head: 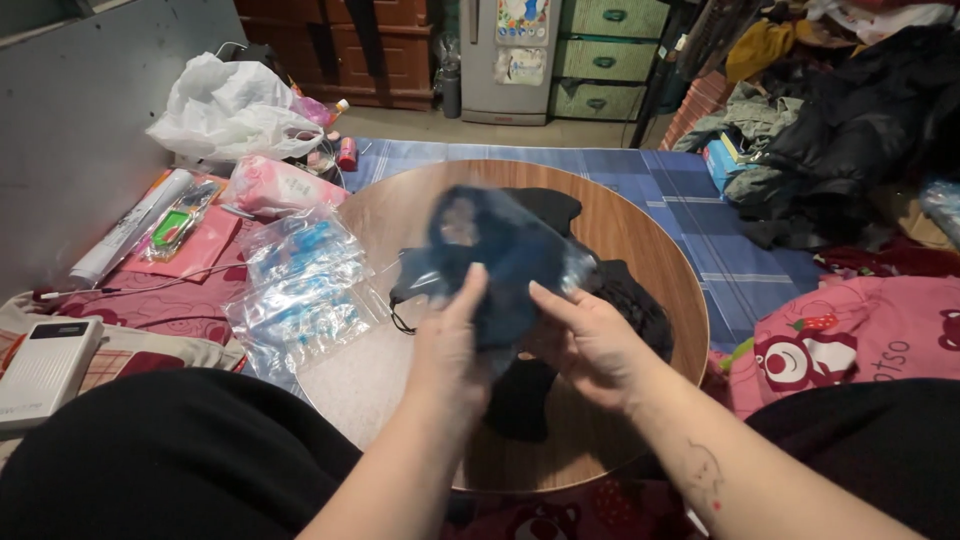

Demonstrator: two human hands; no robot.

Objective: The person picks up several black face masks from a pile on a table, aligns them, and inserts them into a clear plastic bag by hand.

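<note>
Holding a dark blue garment in a clear plastic bag (pixel 500 250) above the round wooden table (pixel 650 250), the person has both hands closed on the bag's lower edge. The head view, the only one here, blurs the bag, so I cannot tell whether the cloth is fully inside or whether the mouth is sealed.

The left hand (pixel 450 350) pinches the bag's lower left side, thumb up against the plastic and fingers behind it. The right hand (pixel 590 340) grips the lower right side, thumb in front and fingers curled behind. Both are clamped on the bag, which hangs over the middle of the table, clear of its top.

Under and behind the bag, on the table, lies a heap of black clothing (pixel 610 290) that is not bagged; part of it reaches toward the table's near edge. Judging from this, one piece is bagged or nearly so, and the black pieces are left.

Off the table's left edge, touching it, lies a stack of clear plastic bags (pixel 300 290) with pale blue contents. Farther left of the table are a pink packet (pixel 275 185), a white plastic sack (pixel 235 110) and a white power bank (pixel 45 370). Right of the table sits a pink cushion with a cartoon bear (pixel 850 340), and beyond it a pile of dark clothes (pixel 850 130).
</note>
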